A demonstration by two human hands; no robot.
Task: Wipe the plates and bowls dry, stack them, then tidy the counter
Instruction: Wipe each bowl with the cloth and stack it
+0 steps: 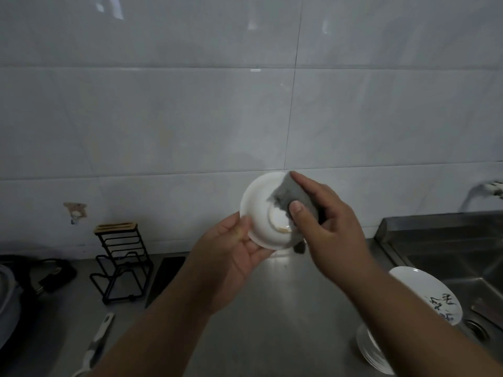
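Glossy bowl (261, 210), fuzzy cloth (288, 197)

White bowl (261, 210) held tilted, underside showing, grey cloth (288, 195) against it.

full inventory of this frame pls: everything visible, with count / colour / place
bowl: 1, white, held up over the counter, underside to camera
cloth: 1, grey, against the bowl's base
plate: 1, white with black markings, right, beside the sink
dish stack: 1, white, number of pieces unclear, bottom right
rack: 1, black wire with wooden top, left, by the wall
dark blade: 1, flat on the counter, right of the rack
utensil: 1, white and grey handle, bottom left
sink: 1, steel, right
tap: 1, pale, far right
wall hook: 1, above the rack
counter: 1, steel
left hand: grips the bowl's rim
right hand: pinches the cloth
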